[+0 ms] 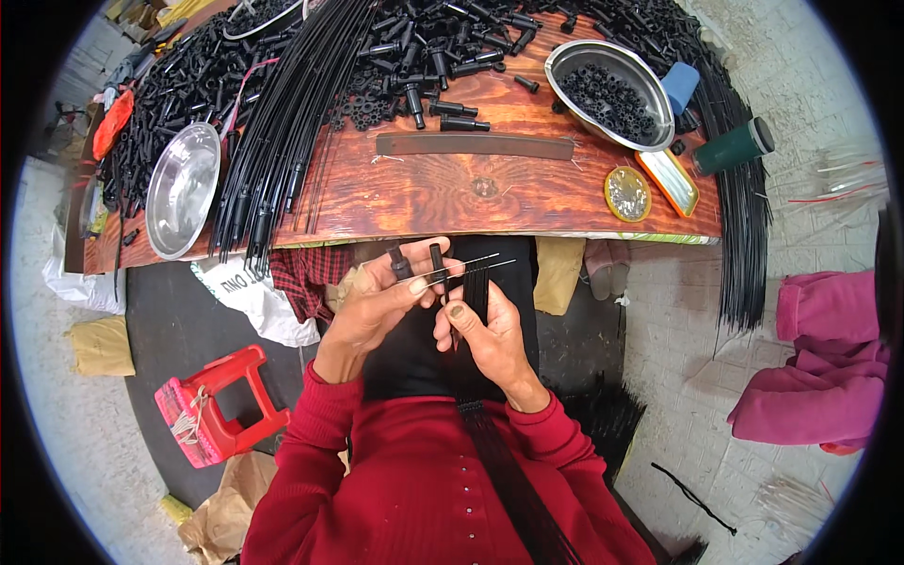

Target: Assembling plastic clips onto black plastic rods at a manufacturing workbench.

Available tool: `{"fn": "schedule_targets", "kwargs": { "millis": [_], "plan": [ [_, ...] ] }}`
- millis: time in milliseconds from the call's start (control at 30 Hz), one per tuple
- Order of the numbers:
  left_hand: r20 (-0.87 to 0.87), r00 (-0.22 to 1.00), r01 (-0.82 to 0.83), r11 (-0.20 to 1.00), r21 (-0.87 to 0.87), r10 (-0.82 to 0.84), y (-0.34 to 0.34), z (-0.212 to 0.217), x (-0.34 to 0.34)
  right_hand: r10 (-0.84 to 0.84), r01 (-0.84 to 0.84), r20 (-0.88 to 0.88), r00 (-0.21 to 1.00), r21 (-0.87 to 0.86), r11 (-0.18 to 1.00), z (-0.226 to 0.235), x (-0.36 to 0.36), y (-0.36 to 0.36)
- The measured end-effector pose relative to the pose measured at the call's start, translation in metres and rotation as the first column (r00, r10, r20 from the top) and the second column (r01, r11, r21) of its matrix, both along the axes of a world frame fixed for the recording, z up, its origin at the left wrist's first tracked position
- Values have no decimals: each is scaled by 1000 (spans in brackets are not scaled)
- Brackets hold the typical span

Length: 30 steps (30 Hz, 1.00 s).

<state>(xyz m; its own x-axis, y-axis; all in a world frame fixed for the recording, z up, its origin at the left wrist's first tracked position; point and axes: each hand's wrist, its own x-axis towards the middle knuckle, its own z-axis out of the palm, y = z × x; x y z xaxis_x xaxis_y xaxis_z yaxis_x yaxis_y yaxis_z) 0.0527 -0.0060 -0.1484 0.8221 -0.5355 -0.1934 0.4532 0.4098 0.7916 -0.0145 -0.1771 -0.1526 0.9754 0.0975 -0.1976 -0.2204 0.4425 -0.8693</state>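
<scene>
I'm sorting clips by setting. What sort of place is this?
Probably a small hand-assembly workshop: a wooden table heaped with black plastic parts, bundles of thin black rods, and metal bowls.

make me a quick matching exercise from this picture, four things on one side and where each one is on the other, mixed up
Things:
1. empty steel bowl
2. steel bowl of black parts
3. red plastic stool
4. green flask

Places:
A. on the floor, to the person's left
B. left end of the wooden table
C. right edge of the table, lying on its side
D. right part of the table, beside a blue block

Pairs: 1-B, 2-D, 3-A, 4-C
</scene>
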Motion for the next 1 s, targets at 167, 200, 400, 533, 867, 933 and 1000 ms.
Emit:
{"fn": "schedule_targets", "kwargs": {
  "millis": [167, 200, 400, 533, 867, 933, 1000],
  "plan": [
    [-51, 988, 132, 963, -234, -147, 15, -13, 2, 4, -4, -15, 1000, 18, 1000, -2, 0, -1],
    [-37, 983, 160, 942, -295, -178, 17, -15, 3, 15, -15, -2, 1000, 23, 1000, -2, 0, -1],
    [-140, 977, 106, 933, -343, -162, 15, -15, 4, 25, -25, -1, 1000, 36, 999, -2, 0, 0],
    [-142, 984, 78, 973, -217, -110, 11, -11, 5, 24, -24, -10, 1000, 16, 1000, 1, 0, 2],
    [-113, 986, 99, 975, -200, -123, 6, -5, 5, 11, -12, 10, 1000, 29, 1000, -4, -2, 1],
    [-97, 989, 89, 973, -212, -112, 6, -9, 4, 9, -9, -1, 1000, 15, 1000, -4, -3, 0],
    [-87, 992, 79, 982, -171, -95, 3, -12, 3, 5, -5, -4, 1000, 9, 1000, -4, -2, -1]
  ]
}}
